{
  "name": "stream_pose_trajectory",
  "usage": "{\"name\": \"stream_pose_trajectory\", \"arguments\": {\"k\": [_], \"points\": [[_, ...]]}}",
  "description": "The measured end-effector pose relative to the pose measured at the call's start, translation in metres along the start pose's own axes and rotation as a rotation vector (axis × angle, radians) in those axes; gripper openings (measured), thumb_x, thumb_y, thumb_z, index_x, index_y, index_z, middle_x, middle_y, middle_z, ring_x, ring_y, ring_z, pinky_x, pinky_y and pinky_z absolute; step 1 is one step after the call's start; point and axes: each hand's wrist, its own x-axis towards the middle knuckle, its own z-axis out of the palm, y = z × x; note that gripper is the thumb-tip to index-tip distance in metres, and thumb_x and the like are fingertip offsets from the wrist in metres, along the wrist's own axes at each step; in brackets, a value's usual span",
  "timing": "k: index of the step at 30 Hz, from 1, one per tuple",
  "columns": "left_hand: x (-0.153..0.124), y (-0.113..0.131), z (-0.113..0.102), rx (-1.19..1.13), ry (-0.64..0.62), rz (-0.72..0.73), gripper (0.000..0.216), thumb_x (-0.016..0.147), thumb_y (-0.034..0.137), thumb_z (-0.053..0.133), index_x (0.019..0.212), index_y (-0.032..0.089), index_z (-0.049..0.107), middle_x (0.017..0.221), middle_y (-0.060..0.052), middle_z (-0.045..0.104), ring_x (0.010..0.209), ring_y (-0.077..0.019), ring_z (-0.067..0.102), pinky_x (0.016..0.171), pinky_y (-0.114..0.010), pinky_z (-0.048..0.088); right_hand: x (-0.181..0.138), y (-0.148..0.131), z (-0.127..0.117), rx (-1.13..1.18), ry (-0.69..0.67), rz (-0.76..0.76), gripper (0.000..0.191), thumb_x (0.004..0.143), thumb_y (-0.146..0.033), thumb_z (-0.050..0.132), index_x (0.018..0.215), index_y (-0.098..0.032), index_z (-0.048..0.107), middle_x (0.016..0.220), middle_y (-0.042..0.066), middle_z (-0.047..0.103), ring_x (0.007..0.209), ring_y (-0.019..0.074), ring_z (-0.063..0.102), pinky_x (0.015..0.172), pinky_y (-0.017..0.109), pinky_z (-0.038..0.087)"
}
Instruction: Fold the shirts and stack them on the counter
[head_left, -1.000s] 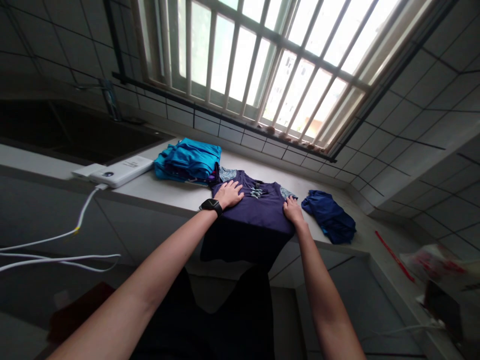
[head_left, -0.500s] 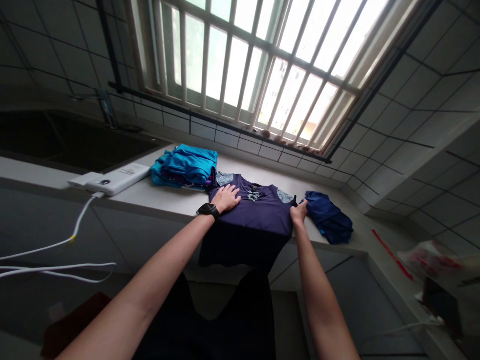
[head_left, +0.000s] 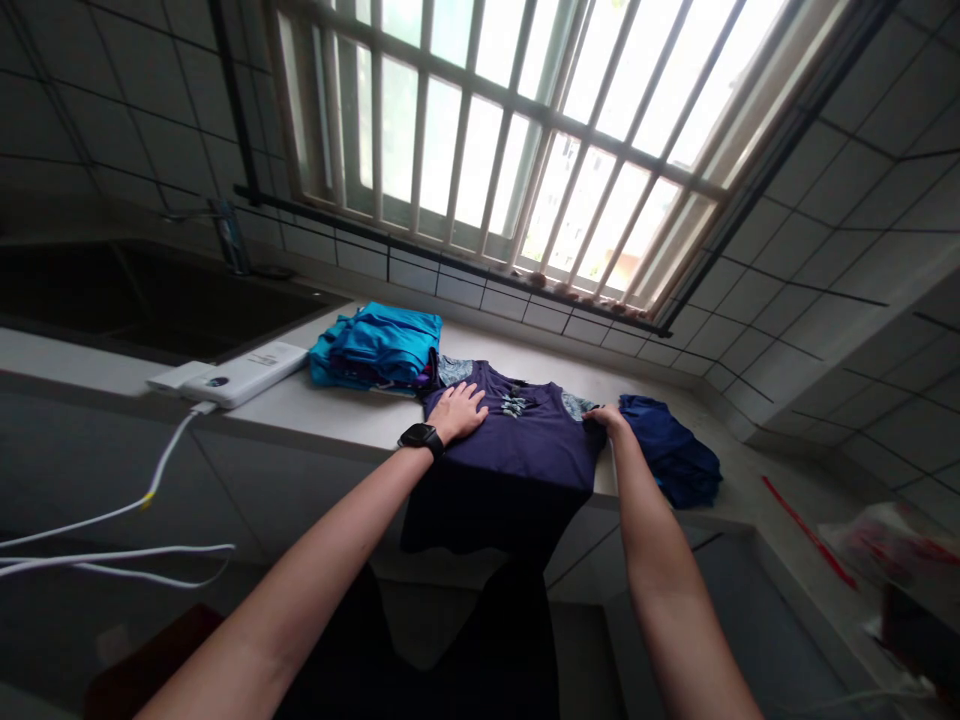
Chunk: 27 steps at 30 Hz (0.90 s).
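Observation:
A dark purple shirt with patterned pale shoulders and a small light decoration at its neck lies spread on the counter. Its lower part hangs over the front edge. My left hand, wearing a black watch on the wrist, rests flat on the shirt's left side with fingers stretched out. At the right shoulder, my right hand has its fingers closed on the sleeve edge. A folded bright blue garment pile sits just left of the shirt. To the right, a crumpled navy garment lies close by my right wrist.
A white power bank with a white cable lies at the counter's front edge. Behind it is a dark sink with a tap. A barred window stands above. On the right are a red strip and a plastic bag.
My right hand has shifted from the shirt's side edge up onto its sleeve, where a dark bit of cloth stuck up before. My left hand stays flat. The view has tilted slightly.

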Motion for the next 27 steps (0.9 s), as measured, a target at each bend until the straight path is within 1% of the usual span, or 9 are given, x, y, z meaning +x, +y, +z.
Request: {"name": "stream_pose_trajectory", "arguments": {"k": [5, 9, 12, 15, 16, 18, 21, 24, 27], "points": [[0.003, -0.002, 0.008, -0.004, 0.026, -0.012, 0.054, 0.102, 0.042, 0.041, 0.151, 0.027, 0.056, 0.163, -0.007, 0.049, 0.154, -0.0292, 0.038, 0.126, -0.047, 0.029, 0.013, -0.022, 0.005, -0.08, -0.027, 0.073, 0.005, 0.068, -0.017, 0.069, 0.066, -0.019, 0.065, 0.071, 0.008, 0.071, 0.084, 0.0278, 0.071, 0.085, 0.041, 0.056], [0.003, -0.001, 0.007, -0.021, 0.023, -0.014, 0.054, 0.102, 0.041, 0.041, 0.152, 0.026, 0.056, 0.164, -0.007, 0.048, 0.154, -0.03, 0.038, 0.127, -0.047, 0.029, -0.003, -0.042, 0.004, -0.083, -0.063, -0.109, 0.014, 0.072, -0.013, 0.062, 0.072, -0.022, 0.073, 0.1, 0.006, 0.078, 0.105, 0.0245, 0.071, 0.106, 0.039, 0.05], [0.002, 0.001, 0.004, -0.03, -0.001, -0.012, 0.056, 0.102, 0.039, 0.04, 0.154, 0.021, 0.054, 0.165, -0.01, 0.045, 0.155, -0.0306, 0.036, 0.127, -0.047, 0.028, -0.027, -0.048, 0.0, -0.06, -0.244, -0.339, 0.021, 0.075, -0.016, 0.066, 0.089, -0.025, 0.079, 0.119, 0.004, 0.076, 0.115, 0.0235, 0.07, 0.111, 0.039, 0.048], [0.001, 0.003, 0.0, -0.043, -0.008, -0.016, 0.056, 0.102, 0.038, 0.04, 0.153, 0.021, 0.054, 0.166, -0.01, 0.044, 0.156, -0.031, 0.035, 0.128, -0.048, 0.027, -0.047, -0.046, -0.006, 0.031, -0.459, -0.371, 0.026, 0.085, -0.032, 0.069, 0.108, -0.026, 0.079, 0.118, 0.004, 0.078, 0.114, 0.0247, 0.072, 0.106, 0.04, 0.052], [0.0, 0.004, -0.001, -0.049, -0.008, -0.019, 0.055, 0.102, 0.038, 0.04, 0.153, 0.022, 0.054, 0.166, -0.009, 0.044, 0.156, -0.0312, 0.035, 0.128, -0.049, 0.027, -0.05, -0.046, -0.007, 0.045, -0.461, -0.348, 0.027, 0.09, -0.037, 0.065, 0.11, -0.026, 0.079, 0.114, 0.005, 0.079, 0.112, 0.0251, 0.073, 0.105, 0.04, 0.053], [-0.001, 0.004, -0.003, -0.058, -0.01, -0.021, 0.055, 0.102, 0.039, 0.041, 0.153, 0.022, 0.055, 0.165, -0.009, 0.045, 0.155, -0.0314, 0.035, 0.128, -0.049, 0.027, -0.051, -0.046, -0.005, 0.008, -0.319, -0.303, 0.033, 0.098, -0.038, 0.053, 0.112, -0.023, 0.078, 0.115, 0.008, 0.079, 0.112, 0.0261, 0.072, 0.106, 0.042, 0.052], [-0.002, 0.004, -0.005, -0.053, -0.011, -0.021, 0.055, 0.102, 0.04, 0.04, 0.152, 0.023, 0.055, 0.165, -0.008, 0.045, 0.155, -0.0304, 0.036, 0.127, -0.047, 0.027, -0.049, -0.047, 0.007, -0.142, -0.102, -0.289, 0.038, 0.097, -0.033, 0.053, 0.124, -0.018, 0.074, 0.141, 0.014, 0.068, 0.134, 0.0285, 0.061, 0.118, 0.044, 0.043], [-0.003, 0.005, -0.006, -0.044, -0.009, -0.023, 0.054, 0.103, 0.04, 0.04, 0.152, 0.023, 0.056, 0.165, -0.008, 0.045, 0.155, -0.0298, 0.036, 0.128, -0.047, 0.027, -0.051, -0.047, 0.024, -0.284, -0.277, -0.316, 0.047, 0.097, -0.038, 0.057, 0.137, -0.018, 0.068, 0.157, 0.014, 0.054, 0.152, 0.0283, 0.041, 0.125, 0.043, 0.033], [-0.003, 0.004, -0.006, -0.048, -0.014, -0.019, 0.055, 0.103, 0.04, 0.04, 0.152, 0.022, 0.055, 0.165, -0.009, 0.045, 0.155, -0.0298, 0.036, 0.127, -0.047, 0.027, -0.057, -0.047, 0.034, -0.462, -0.466, -0.321, 0.056, 0.104, -0.042, 0.045, 0.154, -0.018, 0.053, 0.167, 0.012, 0.04, 0.159, 0.0269, 0.027, 0.128, 0.049, 0.025]]}}
